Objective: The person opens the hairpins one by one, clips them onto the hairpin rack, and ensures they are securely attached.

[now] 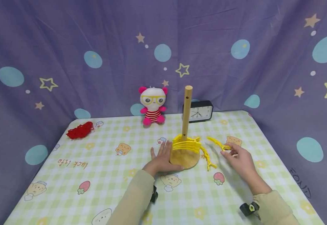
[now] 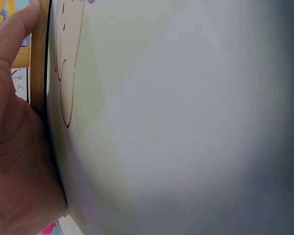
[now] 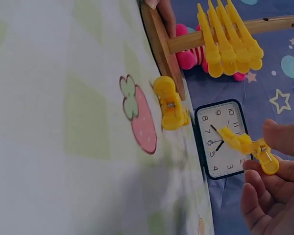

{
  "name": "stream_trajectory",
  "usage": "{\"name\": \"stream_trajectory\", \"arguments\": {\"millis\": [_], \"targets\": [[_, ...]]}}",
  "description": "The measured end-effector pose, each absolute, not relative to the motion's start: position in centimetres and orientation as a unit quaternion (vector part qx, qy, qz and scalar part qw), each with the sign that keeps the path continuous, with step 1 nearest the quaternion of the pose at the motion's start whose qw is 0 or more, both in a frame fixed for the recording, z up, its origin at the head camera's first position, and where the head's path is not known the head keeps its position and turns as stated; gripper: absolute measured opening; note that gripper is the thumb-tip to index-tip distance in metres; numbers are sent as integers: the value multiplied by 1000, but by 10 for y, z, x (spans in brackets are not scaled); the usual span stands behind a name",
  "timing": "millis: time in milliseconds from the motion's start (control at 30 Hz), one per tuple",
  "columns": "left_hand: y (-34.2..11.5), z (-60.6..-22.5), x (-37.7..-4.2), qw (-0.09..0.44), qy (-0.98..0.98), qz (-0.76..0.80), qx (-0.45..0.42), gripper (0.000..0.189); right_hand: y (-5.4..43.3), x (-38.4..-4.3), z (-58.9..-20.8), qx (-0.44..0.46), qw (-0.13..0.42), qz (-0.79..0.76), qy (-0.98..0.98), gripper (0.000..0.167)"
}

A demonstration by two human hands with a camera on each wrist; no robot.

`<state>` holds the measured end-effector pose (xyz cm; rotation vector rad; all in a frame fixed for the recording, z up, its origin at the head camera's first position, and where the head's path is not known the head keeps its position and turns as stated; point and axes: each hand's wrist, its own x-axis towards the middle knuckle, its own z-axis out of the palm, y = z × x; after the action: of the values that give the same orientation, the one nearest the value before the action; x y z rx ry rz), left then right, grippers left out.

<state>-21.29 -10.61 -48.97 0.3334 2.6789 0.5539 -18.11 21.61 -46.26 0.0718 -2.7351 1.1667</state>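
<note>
A wooden stand has a round base (image 1: 184, 160) and an upright post (image 1: 186, 115). My left hand (image 1: 163, 158) rests against the left edge of the base, fingers spread and thumb stretched along its front. Several yellow hair clips (image 3: 230, 44) are stacked around the post low down. Another yellow clip (image 3: 170, 104) lies on the tablecloth right of the base. To the right of the stand, my right hand (image 1: 237, 157) pinches a yellow hair clip (image 3: 242, 144) by its handle end between thumb and fingers, its long tip pointing toward the post.
A panda plush (image 1: 152, 106) sits at the back of the table, left of the post. Behind the post stands a black-framed clock (image 1: 201, 112). A red stringy bundle (image 1: 80, 130) lies at the far left corner of the checked tablecloth (image 1: 101, 168). A purple patterned curtain (image 1: 115, 78) hangs behind.
</note>
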Motion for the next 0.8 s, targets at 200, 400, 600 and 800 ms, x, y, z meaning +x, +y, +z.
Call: {"name": "stream_trajectory", "arguments": {"millis": [200,400,600,800], "targets": [[-106,-492,-215,193,953,203,115,125,211,-180,-456,47,144,406,-901,39],[-106,-495,-216,190,954,199,115,125,207,-178,-450,56,194,408,-890,31],[-105,-489,-213,191,956,190,113,123,197,-180,-444,28,238,423,-874,27],[-104,-490,-214,194,957,186,107,124,175,-187,-439,26,272,445,-853,23]]}}
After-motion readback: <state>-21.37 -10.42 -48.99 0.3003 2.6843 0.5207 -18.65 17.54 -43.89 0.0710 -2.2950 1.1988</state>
